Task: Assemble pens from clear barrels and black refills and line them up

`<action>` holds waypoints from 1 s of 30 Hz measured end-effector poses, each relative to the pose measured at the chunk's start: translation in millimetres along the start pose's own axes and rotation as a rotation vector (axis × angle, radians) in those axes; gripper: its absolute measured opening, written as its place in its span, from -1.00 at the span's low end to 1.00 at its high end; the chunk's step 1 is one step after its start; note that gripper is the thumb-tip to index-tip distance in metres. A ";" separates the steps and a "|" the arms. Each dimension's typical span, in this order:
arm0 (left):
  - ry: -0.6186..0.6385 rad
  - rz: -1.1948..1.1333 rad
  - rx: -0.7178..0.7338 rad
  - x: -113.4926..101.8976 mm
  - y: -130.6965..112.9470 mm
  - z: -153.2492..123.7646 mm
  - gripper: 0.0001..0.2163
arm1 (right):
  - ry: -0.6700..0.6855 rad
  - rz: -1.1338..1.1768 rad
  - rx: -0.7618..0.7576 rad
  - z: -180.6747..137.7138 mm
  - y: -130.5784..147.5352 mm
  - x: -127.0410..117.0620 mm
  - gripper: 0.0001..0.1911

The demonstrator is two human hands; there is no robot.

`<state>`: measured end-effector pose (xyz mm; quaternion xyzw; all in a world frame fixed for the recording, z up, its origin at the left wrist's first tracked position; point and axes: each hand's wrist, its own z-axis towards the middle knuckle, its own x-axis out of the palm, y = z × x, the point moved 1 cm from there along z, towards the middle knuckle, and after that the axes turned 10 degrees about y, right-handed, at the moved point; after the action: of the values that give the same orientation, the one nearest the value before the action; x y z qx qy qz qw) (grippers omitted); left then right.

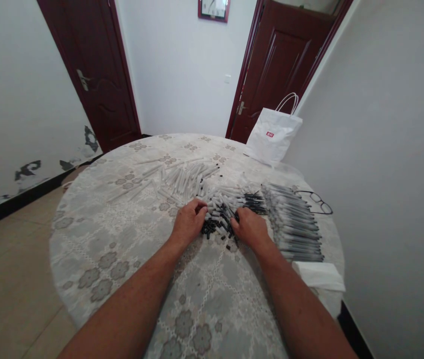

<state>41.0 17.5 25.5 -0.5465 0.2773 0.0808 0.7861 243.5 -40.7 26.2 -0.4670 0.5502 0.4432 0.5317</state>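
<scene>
**Clerk:** Position of the hands?

**Inspector:** Both are on the round table [122,239], past its middle. The left hand [188,222] lies palm down, knuckles up, fingers curled forward onto the near edge of a scatter of pale barrels [187,177]. The right hand [251,228] lies just right of it, fingers bent in toward the left.

**Clerk:** Anything between them?

**Inspector:** A heap of small black caps [217,228], mixed with a few pale barrels. The fingertips of both hands touch the heap from either side.

**Clerk:** Are the hands closed on anything?

**Inspector:** I cannot tell. The fingers of both are curled, but the backs of the hands hide what lies under them. The left thumb and forefinger are close together at a barrel end, and no grip is confirmed.

**Clerk:** Other stock on the table?

**Inspector:** The pale barrels fan out toward the far side, left of centre. A bundle of thin black refills [253,201] lies just beyond the right hand. Right of that hand, a long row of finished pens [296,224] lies side by side, running from far to near.

**Clerk:** Remaining items?

**Inspector:** A pair of glasses [318,202] is at the right edge, beside the pen row. A folded white cloth [318,275] is at the near right edge. A white paper bag [273,134] stands at the far right edge. The table carries a floral cloth. Two dark doors [103,75] flank the far wall, with a clock [213,9] high between them.
</scene>
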 end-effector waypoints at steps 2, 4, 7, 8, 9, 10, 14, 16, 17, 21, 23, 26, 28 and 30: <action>0.005 0.003 0.001 0.8 -0.3 -0.1 -0.84 | -0.006 0.004 -0.001 1.7 3.0 2.3 -0.71; 0.013 0.001 -0.002 1.6 -0.2 -0.2 -0.85 | -0.012 0.011 0.009 4.1 3.5 5.1 -0.75; 0.016 -0.008 0.003 2.1 0.6 -0.2 -0.85 | -0.074 0.054 0.017 7.7 0.2 8.6 -0.77; 0.013 -0.013 0.006 2.1 0.9 -0.1 -0.85 | -0.109 0.082 0.003 8.4 -1.3 9.1 -0.78; 0.013 -0.026 0.006 2.0 1.0 0.0 -0.85 | -0.146 0.118 -0.023 8.8 -2.5 9.2 -0.79; 0.016 -0.050 -0.002 2.0 1.1 0.1 -0.84 | -0.181 0.162 -0.063 8.7 -3.0 8.7 -0.80; 0.127 -0.300 -0.107 3.8 0.1 0.5 -0.73 | -0.282 0.390 -0.346 3.0 5.2 3.6 -0.83; 0.195 -0.447 -0.149 5.8 -0.8 0.7 -0.67 | -0.287 0.474 -0.473 -1.6 13.3 1.1 -0.85; 0.213 -0.508 -0.158 6.7 -1.0 0.9 -0.66 | -0.280 0.499 -0.517 -3.4 16.6 0.2 -0.86; 0.143 -0.728 -0.182 8.4 0.8 3.6 -0.69 | -0.252 0.551 -0.536 -2.3 11.4 -2.5 -0.78; 0.057 -0.817 -0.208 7.7 3.1 5.7 -0.70 | -0.292 0.532 -0.412 3.0 -4.5 -4.0 -0.75; -0.025 -0.882 -0.226 6.0 5.7 7.9 -0.69 | -0.272 0.384 -0.189 10.6 -31.5 -5.2 -0.79; -0.034 -0.903 -0.228 5.8 6.3 8.1 -0.68 | -0.163 0.281 -0.101 12.4 -41.6 -4.7 -0.81; -0.033 -0.924 -0.240 6.3 6.4 7.5 -0.69 | -0.057 0.217 -0.078 10.9 -41.9 -3.8 -0.80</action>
<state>46.0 25.7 18.9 -0.6982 -0.0188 -0.2371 0.6752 286.7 -37.0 30.0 -0.4123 0.5644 0.5323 0.4776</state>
